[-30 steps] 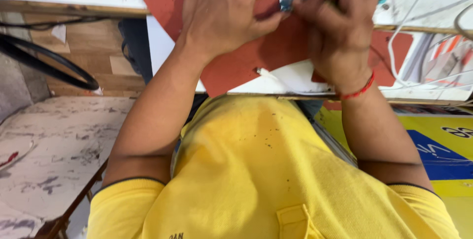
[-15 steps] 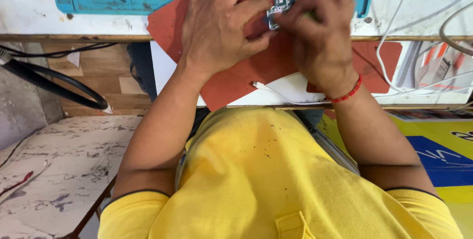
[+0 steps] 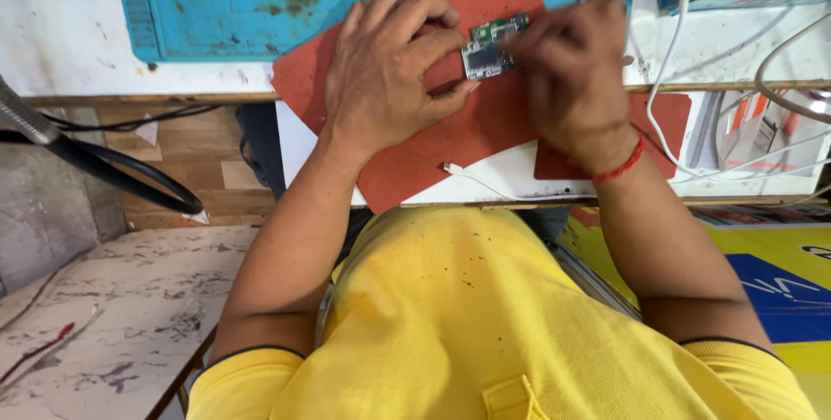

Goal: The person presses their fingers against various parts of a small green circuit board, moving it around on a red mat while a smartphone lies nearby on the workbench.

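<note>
Bending over the surface (image 3: pixel 78 48), the person held a small green circuit board (image 3: pixel 491 48) between both hands above a red-brown mat (image 3: pixel 450 138). The left hand (image 3: pixel 385 69) pinched the board's left edge with thumb and fingertips, its grip closed on it. The right hand (image 3: pixel 571 74), blurred, touched the board's right end; whether its grip was closed I could not tell. A white cable (image 3: pixel 671 56) lay just right of it, with a teal mat (image 3: pixel 216 0) at the far left.

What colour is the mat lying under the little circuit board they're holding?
The mat is a dull orange-red, seen plainly in the head view, beneath the circuit board.
</note>
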